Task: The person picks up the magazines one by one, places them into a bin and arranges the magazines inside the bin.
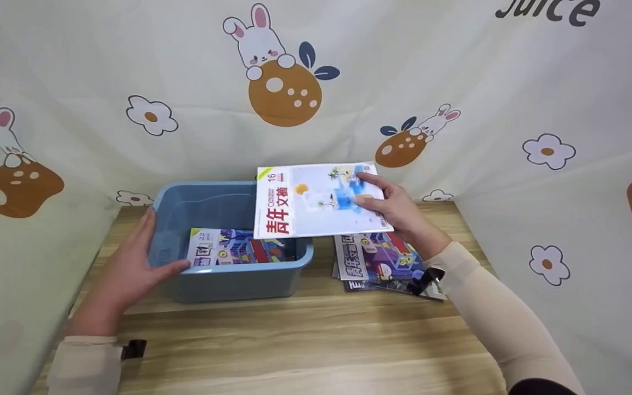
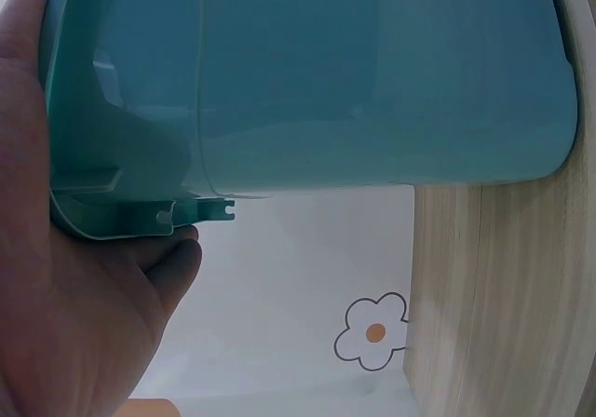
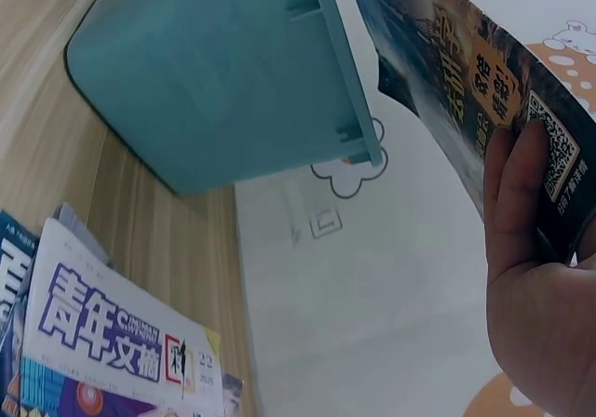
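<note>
My left hand [image 1: 127,271] grips the left end of a blue plastic bin [image 1: 239,285], with its thumb along the front rim. In the left wrist view, the fingers reach round the bin's rim [image 2: 70,110]. My right hand [image 1: 401,214] pinches a white-covered magazine [image 1: 321,206] by its right edge, holding it over the bin's right end. The dark back cover with a QR code [image 3: 559,147] faces the right wrist camera. Inside the bin lies another magazine [image 1: 233,247] with a colourful cover, partly hidden behind the front rim.
To the right of the bin, a small pile of magazines [image 1: 379,263] lies on the wooden table [image 1: 294,351], partly below my right forearm. Behind and at both sides hangs a pale cloth [image 1: 195,66] printed with rabbits and flowers, close to the table's edges.
</note>
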The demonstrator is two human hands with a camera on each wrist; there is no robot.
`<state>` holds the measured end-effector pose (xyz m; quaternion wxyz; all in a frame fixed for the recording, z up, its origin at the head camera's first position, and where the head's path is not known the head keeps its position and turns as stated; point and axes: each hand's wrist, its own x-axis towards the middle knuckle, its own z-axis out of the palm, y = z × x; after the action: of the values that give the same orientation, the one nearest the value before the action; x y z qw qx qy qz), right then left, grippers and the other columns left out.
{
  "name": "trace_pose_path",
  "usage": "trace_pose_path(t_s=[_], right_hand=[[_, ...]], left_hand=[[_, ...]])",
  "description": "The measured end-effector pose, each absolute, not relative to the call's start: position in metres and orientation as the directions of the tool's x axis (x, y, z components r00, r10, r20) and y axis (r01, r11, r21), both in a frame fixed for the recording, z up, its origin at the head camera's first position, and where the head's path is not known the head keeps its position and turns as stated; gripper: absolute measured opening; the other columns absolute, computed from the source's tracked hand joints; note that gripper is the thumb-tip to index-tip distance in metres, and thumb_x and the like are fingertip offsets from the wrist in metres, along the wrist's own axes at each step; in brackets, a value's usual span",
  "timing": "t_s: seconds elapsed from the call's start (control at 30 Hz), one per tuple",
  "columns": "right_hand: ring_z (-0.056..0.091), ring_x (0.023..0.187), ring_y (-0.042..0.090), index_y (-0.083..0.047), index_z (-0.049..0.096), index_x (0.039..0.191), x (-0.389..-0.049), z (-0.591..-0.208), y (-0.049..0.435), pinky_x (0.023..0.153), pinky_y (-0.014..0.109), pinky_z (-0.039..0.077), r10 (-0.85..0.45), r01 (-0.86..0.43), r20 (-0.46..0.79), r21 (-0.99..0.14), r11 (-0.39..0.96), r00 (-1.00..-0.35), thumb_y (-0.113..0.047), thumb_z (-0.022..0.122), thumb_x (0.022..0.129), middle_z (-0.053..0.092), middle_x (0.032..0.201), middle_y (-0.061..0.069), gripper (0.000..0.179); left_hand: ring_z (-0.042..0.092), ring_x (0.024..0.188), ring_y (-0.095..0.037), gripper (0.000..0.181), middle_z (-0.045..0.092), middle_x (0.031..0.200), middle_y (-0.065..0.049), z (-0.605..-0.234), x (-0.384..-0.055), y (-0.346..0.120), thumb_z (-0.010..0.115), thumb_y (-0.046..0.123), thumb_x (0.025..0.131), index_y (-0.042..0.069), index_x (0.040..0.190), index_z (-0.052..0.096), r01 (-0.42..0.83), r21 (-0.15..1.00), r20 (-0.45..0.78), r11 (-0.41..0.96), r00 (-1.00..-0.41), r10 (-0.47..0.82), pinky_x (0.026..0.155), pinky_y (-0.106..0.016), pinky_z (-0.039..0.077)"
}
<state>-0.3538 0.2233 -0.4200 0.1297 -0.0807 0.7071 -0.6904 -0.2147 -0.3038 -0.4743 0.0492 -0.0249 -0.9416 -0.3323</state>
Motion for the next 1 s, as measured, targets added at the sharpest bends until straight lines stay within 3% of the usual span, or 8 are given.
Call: trace_pose_path(t_s=[0.33, 1.0], right_hand=[[0.081, 0.097, 0.030, -0.022, 0.060, 0.162, -0.354, -0.424, 0.192, 0.079, 0.037, 0.069, -0.321, 0.028, -0.025, -1.000, -0.003, -0.947, -0.007, 0.082, 0.101, 0.061, 0.150, 0.020, 0.067], [0.081, 0.105, 0.038, -0.024, 0.061, 0.161, -0.351, -0.422, 0.149, 0.083, 0.041, 0.068, -0.410, 0.042, -0.024, -0.999, -0.034, -0.912, -0.008, 0.082, 0.101, 0.068, 0.142, 0.020, 0.065]], left_hand=[[0.014, 0.162, -0.063, 0.139, -0.001, 0.185, -0.019, -0.476, -0.215, -0.304, 0.085, 0.070, 0.087, 0.017, 0.179, -0.004, 0.092, 0.623, 0.128, 0.777, -0.992, 0.015, 0.112, -0.092, 0.025], [0.013, 0.161, -0.065, 0.141, -0.004, 0.184, -0.021, -0.474, -0.214, -0.302, 0.083, 0.074, 0.086, 0.019, 0.178, -0.007, 0.051, 0.626, 0.083, 0.778, -0.997, -0.002, 0.111, -0.091, 0.027]])
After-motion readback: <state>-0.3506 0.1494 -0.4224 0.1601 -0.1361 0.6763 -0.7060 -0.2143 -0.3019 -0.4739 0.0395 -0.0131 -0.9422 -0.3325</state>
